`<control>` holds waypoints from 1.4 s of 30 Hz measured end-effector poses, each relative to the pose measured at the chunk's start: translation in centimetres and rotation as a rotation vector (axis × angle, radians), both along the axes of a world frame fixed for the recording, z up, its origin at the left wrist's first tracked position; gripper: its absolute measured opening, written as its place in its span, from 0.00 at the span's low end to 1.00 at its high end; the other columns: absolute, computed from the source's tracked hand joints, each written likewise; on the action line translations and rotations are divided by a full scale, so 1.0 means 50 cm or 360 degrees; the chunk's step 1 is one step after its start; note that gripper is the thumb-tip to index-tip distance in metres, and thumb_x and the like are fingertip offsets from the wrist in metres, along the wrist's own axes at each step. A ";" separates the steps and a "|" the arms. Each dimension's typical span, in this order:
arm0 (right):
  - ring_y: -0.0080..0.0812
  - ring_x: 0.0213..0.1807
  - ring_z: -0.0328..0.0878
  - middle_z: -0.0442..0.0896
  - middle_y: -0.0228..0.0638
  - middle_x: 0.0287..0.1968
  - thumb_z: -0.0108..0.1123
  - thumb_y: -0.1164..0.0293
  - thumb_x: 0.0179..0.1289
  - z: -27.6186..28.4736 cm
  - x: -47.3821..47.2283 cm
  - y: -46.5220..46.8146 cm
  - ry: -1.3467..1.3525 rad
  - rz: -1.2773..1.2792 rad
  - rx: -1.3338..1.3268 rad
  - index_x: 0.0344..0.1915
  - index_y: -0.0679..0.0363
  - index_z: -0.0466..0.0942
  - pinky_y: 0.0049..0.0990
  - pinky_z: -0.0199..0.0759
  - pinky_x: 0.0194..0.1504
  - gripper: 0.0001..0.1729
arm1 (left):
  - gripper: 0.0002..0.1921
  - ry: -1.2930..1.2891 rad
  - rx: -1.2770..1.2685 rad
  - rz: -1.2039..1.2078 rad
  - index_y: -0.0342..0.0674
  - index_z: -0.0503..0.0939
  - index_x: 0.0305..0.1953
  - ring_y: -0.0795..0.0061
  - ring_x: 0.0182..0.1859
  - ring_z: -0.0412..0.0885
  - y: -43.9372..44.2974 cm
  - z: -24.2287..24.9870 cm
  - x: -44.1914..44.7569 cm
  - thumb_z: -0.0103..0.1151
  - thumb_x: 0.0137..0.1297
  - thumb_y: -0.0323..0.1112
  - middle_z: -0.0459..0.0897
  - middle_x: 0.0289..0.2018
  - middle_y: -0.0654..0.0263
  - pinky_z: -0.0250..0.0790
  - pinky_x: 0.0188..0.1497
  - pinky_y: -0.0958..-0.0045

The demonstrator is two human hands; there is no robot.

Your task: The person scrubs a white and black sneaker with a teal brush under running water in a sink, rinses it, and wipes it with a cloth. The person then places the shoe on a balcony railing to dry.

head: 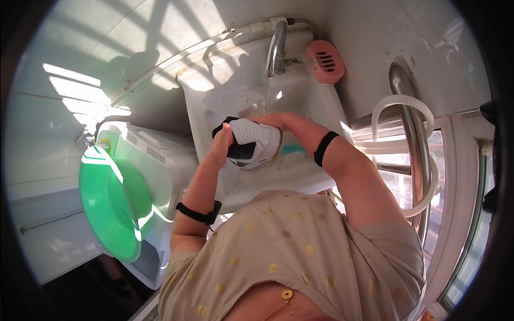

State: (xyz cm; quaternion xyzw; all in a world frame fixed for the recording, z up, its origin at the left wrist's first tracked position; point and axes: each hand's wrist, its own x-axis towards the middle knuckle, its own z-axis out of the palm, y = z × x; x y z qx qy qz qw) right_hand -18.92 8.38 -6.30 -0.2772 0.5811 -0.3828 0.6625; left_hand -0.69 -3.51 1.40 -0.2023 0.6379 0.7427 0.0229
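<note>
A white and black shoe [257, 140] with a perforated toe is held over the white sink [192, 120]. My left hand [222, 143] grips its black opening end, the thumb on top. At the shoe's far right side is my right hand [273, 119], its fingers mostly hidden behind the shoe, so its hold cannot be told. A thin stream of water [268, 94] runs from the curved metal faucet [276, 48] just beyond that hand. Suds float in the basin, and something teal [293, 149] lies in it, right of the shoe.
A pink slotted soap dish [326, 62] sits on the sink's back right corner. On the left, a green plastic basin [108, 204] leans by a white appliance [160, 148]. A metal pipe [417, 160] with a looped white corrugated hose [401, 98] stands at the right by a window.
</note>
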 end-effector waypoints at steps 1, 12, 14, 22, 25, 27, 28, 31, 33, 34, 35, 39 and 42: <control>0.35 0.55 0.73 0.75 0.38 0.56 0.40 0.44 0.69 -0.026 -0.004 0.001 -0.0222 -0.0275 -0.0026 0.58 0.62 0.71 0.33 0.64 0.57 0.35 | 0.39 0.0246 -0.0005 -0.0061 0.30 0.70 0.57 0.74 0.55 0.71 -0.013 0.011 0.000 0.34 0.68 0.65 0.76 0.51 0.62 0.60 0.60 0.73; 0.35 0.51 0.76 0.80 0.39 0.48 0.42 0.56 0.71 -0.012 0.015 0.000 0.0178 -0.0794 -0.0419 0.55 0.65 0.72 0.32 0.65 0.58 0.26 | 0.47 -0.0428 0.0211 -0.0066 0.33 0.65 0.62 0.64 0.62 0.69 -0.078 0.003 -0.097 0.17 0.64 0.73 0.72 0.59 0.57 0.54 0.66 0.66; 0.36 0.54 0.75 0.80 0.39 0.49 0.44 0.57 0.70 0.027 0.050 0.021 0.0770 -0.0872 -0.0434 0.57 0.64 0.71 0.30 0.64 0.60 0.25 | 0.50 -0.0481 0.0284 -0.0113 0.33 0.64 0.62 0.64 0.62 0.69 -0.081 0.009 -0.103 0.16 0.61 0.75 0.72 0.58 0.56 0.56 0.65 0.66; 0.37 0.73 0.48 0.55 0.39 0.70 0.54 0.59 0.63 0.118 0.165 0.072 0.2262 -0.0136 -0.0826 0.65 0.61 0.60 0.41 0.45 0.70 0.33 | 0.57 -0.0550 0.0361 -0.0205 0.31 0.65 0.60 0.64 0.61 0.69 -0.007 0.016 -0.115 0.13 0.54 0.81 0.71 0.58 0.54 0.59 0.63 0.67; 0.39 0.71 0.53 0.60 0.44 0.67 0.51 0.54 0.64 0.131 0.154 0.059 0.2282 -0.0271 -0.0764 0.65 0.63 0.60 0.39 0.49 0.68 0.35 | 0.56 -0.0251 0.0598 -0.0062 0.31 0.65 0.61 0.65 0.61 0.69 0.001 0.011 -0.110 0.13 0.54 0.81 0.71 0.59 0.54 0.59 0.62 0.67; 0.42 0.68 0.59 0.65 0.47 0.64 0.47 0.49 0.65 0.132 0.131 0.049 0.2017 -0.0302 -0.0469 0.65 0.64 0.59 0.38 0.53 0.66 0.37 | 0.55 -0.0314 0.0446 -0.0123 0.32 0.65 0.61 0.67 0.60 0.69 0.002 0.001 -0.099 0.13 0.56 0.79 0.72 0.58 0.56 0.58 0.62 0.69; 0.43 0.66 0.62 0.68 0.48 0.62 0.45 0.47 0.66 0.129 0.115 0.044 0.1713 -0.0269 -0.0196 0.66 0.64 0.59 0.38 0.56 0.65 0.38 | 0.54 -0.0287 0.0332 -0.0188 0.32 0.65 0.61 0.67 0.60 0.69 0.002 -0.006 -0.092 0.13 0.57 0.79 0.72 0.58 0.57 0.57 0.63 0.69; 0.47 0.60 0.70 0.74 0.52 0.56 0.34 0.39 0.66 0.105 0.062 0.023 0.1244 -0.0298 -0.0124 0.64 0.64 0.61 0.38 0.62 0.60 0.43 | 0.47 -0.0127 0.0162 -0.0091 0.32 0.66 0.59 0.71 0.57 0.70 0.004 -0.028 -0.078 0.19 0.63 0.73 0.73 0.55 0.60 0.55 0.62 0.72; 0.46 0.63 0.66 0.72 0.49 0.59 0.32 0.38 0.67 0.076 0.028 0.006 0.0830 -0.0182 -0.0056 0.65 0.62 0.60 0.37 0.58 0.62 0.43 | 0.41 -0.0151 0.0112 0.0100 0.33 0.72 0.52 0.76 0.51 0.72 0.003 -0.034 -0.072 0.27 0.66 0.70 0.77 0.48 0.63 0.60 0.56 0.75; 0.41 0.63 0.66 0.69 0.44 0.62 0.31 0.35 0.65 0.060 0.015 -0.003 0.0289 -0.0155 0.0035 0.67 0.58 0.59 0.34 0.56 0.64 0.44 | 0.39 -0.0247 -0.0019 0.0162 0.33 0.73 0.51 0.76 0.49 0.72 -0.002 -0.030 -0.068 0.31 0.67 0.68 0.77 0.46 0.64 0.60 0.55 0.75; 0.40 0.64 0.64 0.68 0.43 0.63 0.31 0.34 0.65 0.044 0.004 -0.010 0.0099 -0.0099 0.0033 0.67 0.57 0.59 0.35 0.55 0.64 0.44 | 0.37 -0.0148 -0.0022 0.0147 0.33 0.75 0.49 0.77 0.48 0.72 -0.008 -0.023 -0.066 0.35 0.67 0.66 0.78 0.44 0.64 0.61 0.54 0.75; 0.38 0.66 0.60 0.65 0.39 0.65 0.34 0.32 0.62 0.006 -0.009 -0.019 -0.0086 -0.0207 0.0104 0.67 0.56 0.60 0.40 0.51 0.66 0.46 | 0.27 0.0059 -0.0184 0.0115 0.35 0.79 0.37 0.83 0.39 0.72 -0.047 0.028 -0.048 0.51 0.65 0.58 0.78 0.34 0.69 0.64 0.43 0.77; 0.38 0.68 0.58 0.67 0.41 0.64 0.36 0.32 0.62 0.015 0.019 -0.006 -0.0079 -0.0584 0.0048 0.64 0.59 0.65 0.36 0.47 0.67 0.47 | 0.16 0.0020 -0.0308 0.0357 0.36 0.80 0.31 0.88 0.28 0.70 -0.063 0.044 -0.045 0.60 0.64 0.46 0.76 0.24 0.76 0.63 0.31 0.81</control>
